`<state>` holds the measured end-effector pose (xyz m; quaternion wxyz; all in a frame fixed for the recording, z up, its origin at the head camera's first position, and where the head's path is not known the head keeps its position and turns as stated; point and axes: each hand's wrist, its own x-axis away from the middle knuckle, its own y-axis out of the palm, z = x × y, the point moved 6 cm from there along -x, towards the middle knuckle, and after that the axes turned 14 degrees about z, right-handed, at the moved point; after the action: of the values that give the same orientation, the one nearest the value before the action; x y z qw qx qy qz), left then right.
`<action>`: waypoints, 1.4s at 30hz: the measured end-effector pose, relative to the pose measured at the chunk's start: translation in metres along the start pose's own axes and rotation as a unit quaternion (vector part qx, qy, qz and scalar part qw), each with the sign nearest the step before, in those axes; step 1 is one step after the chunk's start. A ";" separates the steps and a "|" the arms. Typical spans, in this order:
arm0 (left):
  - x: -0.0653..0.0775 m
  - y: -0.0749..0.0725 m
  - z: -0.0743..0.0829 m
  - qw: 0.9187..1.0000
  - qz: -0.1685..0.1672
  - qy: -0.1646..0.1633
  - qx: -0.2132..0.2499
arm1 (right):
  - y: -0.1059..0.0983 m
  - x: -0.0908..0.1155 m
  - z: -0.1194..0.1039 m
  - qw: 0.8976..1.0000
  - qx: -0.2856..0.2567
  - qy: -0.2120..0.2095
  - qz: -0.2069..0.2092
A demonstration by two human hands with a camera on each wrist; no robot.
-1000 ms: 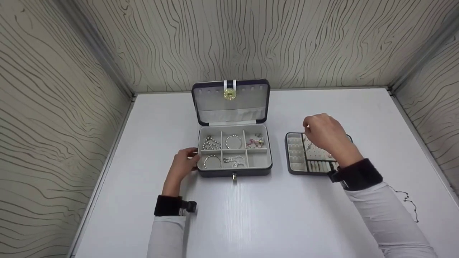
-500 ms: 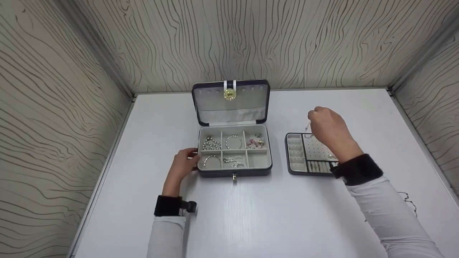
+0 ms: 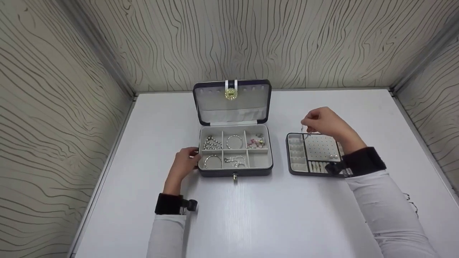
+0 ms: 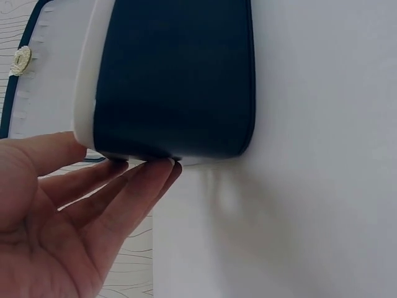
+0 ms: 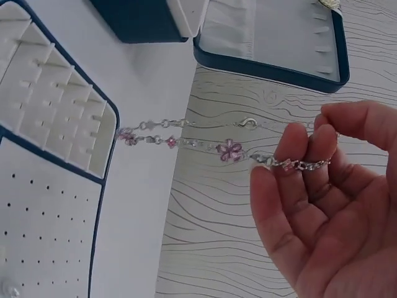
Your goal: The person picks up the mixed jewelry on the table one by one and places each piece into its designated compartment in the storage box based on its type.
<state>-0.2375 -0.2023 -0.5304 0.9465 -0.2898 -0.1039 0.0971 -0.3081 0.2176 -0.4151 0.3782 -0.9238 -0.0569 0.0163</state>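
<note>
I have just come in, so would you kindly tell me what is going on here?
A person's right hand holds a silver chain with pink flowers near the smaller tray. Their left hand touches the side of the open jewelry box. Jewelry lies in five of the box's six compartments.

The right hand (image 5: 335,205) holds a silvery chain (image 5: 172,142) with 1 large purple flower (image 5: 230,151) near a compartmented tray (image 5: 53,217).

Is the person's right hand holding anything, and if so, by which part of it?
The right hand holds a silver-coloured chain bracelet with pink charms, by a stretch of chain beside its large pink flower; the clasp hangs clear.
</note>
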 end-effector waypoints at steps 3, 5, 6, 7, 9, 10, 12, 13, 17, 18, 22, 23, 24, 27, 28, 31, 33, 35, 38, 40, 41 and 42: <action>-0.001 -0.002 0.003 0.999 0.012 0.023 -0.025 | 0.002 -0.001 -0.001 0.998 -0.061 0.018 0.000; 0.000 -0.004 0.006 0.998 0.027 0.037 -0.039 | 0.004 -0.001 -0.004 0.995 -0.096 0.018 0.001; 0.001 -0.005 0.008 0.997 0.037 0.042 -0.047 | 0.005 -0.001 -0.006 0.993 -0.115 0.018 0.001; 0.001 -0.007 0.011 0.997 0.047 0.045 -0.050 | 0.007 0.000 -0.008 0.991 -0.136 0.016 -0.001; 0.003 -0.010 0.017 0.995 0.070 0.047 -0.058 | 0.010 0.001 -0.012 0.984 -0.177 0.011 -0.004; 0.004 -0.011 0.020 0.994 0.082 0.047 -0.061 | 0.012 0.001 -0.015 0.980 -0.198 0.008 -0.004; 0.007 -0.014 0.031 0.990 0.111 0.055 -0.067 | 0.015 0.002 -0.020 0.972 -0.235 0.004 -0.005; 0.008 -0.015 0.038 0.988 0.124 0.062 -0.068 | 0.016 0.002 -0.022 0.969 -0.249 0.001 -0.005; 0.012 -0.014 0.070 0.979 0.146 0.121 -0.079 | 0.020 0.002 -0.032 0.959 -0.284 -0.002 -0.003; 0.012 -0.012 0.078 0.977 0.139 0.140 -0.083 | 0.020 0.002 -0.034 0.957 -0.290 -0.003 -0.002; 0.009 0.002 0.111 0.967 0.089 0.210 -0.116 | 0.023 0.001 -0.042 0.951 -0.310 -0.009 0.004; 0.007 0.006 0.117 0.963 0.078 0.225 -0.128 | 0.024 0.001 -0.044 0.949 -0.315 -0.010 0.004; 0.005 0.010 0.123 0.958 0.068 0.240 -0.140 | 0.026 0.001 -0.045 0.947 -0.322 -0.010 0.003; -0.001 0.020 0.135 0.944 0.050 0.275 -0.177 | 0.030 0.001 -0.049 0.943 -0.333 -0.010 -0.002; -0.003 0.023 0.138 0.939 0.047 0.284 -0.189 | 0.031 0.001 -0.050 0.942 -0.336 -0.010 -0.003; -0.008 0.031 0.143 0.927 0.050 0.302 -0.217 | 0.034 0.001 -0.050 0.941 -0.338 -0.011 -0.004; -0.012 0.034 0.144 0.921 0.061 0.308 -0.230 | 0.035 0.000 -0.050 0.941 -0.338 -0.011 -0.001; -0.015 0.037 0.144 0.916 0.074 0.312 -0.241 | 0.036 0.000 -0.049 0.941 -0.337 -0.012 -0.001; -0.020 0.042 0.141 0.914 0.083 0.309 -0.249 | 0.040 0.000 -0.049 0.941 -0.338 -0.014 -0.006; -0.023 0.046 0.137 0.914 0.082 0.305 -0.255 | 0.042 0.000 -0.049 0.940 -0.341 -0.015 -0.011; -0.024 0.048 0.136 0.914 0.082 0.304 -0.258 | 0.043 0.000 -0.050 0.939 -0.343 -0.016 -0.012; -0.026 0.049 0.135 0.913 0.082 0.303 -0.261 | 0.043 0.000 -0.050 0.938 -0.347 -0.016 -0.014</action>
<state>-0.3024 -0.0977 -0.4527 0.8122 -0.5491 0.1903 0.0517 -0.3006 0.1517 -0.4096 0.0336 -0.9964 -0.0777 0.0054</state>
